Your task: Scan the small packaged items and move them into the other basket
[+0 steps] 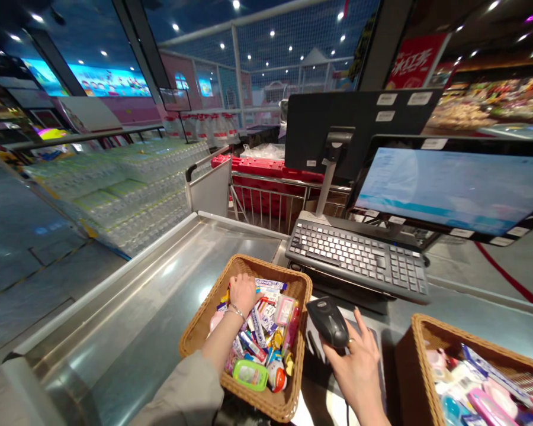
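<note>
My left hand (243, 294) reaches into a brown woven basket (194, 328) full of small packaged goods. Its fingers curl down among the wrappers, and whatever they hold is hidden. Around it lie blue-and-white wrapped bars (257, 325), a pink-and-white box (285, 310), a green plastic case (250, 375) and an orange-and-white egg-shaped item (277, 376). My right hand (359, 361) grips a black barcode scanner (327, 321) just right of the basket. Thumb and some fingers wrap the scanner, while others stick out. A cable runs down below that hand.
A second woven basket (420, 355) with mixed goods stands at the right. Behind the scanner are a keyboard (355, 257), a lit monitor (453, 189) and a black display back (311, 130). The metal counter (115, 331) has a raised left edge. Stacked bottle packs (128, 189) stand beyond it.
</note>
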The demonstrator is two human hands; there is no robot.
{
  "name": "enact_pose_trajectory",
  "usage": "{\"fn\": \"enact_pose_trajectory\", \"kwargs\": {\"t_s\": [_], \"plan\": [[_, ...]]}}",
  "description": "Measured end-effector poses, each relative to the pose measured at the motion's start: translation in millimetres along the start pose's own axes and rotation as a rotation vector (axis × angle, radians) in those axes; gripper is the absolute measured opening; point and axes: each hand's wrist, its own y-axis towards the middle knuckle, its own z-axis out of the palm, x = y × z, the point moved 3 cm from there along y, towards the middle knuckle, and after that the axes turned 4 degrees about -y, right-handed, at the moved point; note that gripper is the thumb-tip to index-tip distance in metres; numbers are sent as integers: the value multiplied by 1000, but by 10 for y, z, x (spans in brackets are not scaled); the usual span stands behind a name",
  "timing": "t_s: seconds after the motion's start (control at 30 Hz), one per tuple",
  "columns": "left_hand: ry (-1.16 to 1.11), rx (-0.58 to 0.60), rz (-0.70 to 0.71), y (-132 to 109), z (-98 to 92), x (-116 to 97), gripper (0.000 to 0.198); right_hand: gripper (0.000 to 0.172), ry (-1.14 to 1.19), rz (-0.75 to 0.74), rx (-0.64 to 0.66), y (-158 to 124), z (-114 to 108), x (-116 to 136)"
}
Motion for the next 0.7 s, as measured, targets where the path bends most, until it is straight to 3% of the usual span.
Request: {"fn": "enact_pose_trajectory", "kwargs": {"t_s": [0.23,0.53,0.7], "plan": [[-26,26,75,-192,-9,89,53,37,35,-26,1,-24,-33,96],[-119,-90,175,-464,-229,46,57,32,34,-42,-28,-88,-133,179],[-411,-198,108,-590,-350,-12,52,34,25,-33,-45,-120,-203,209]]}}
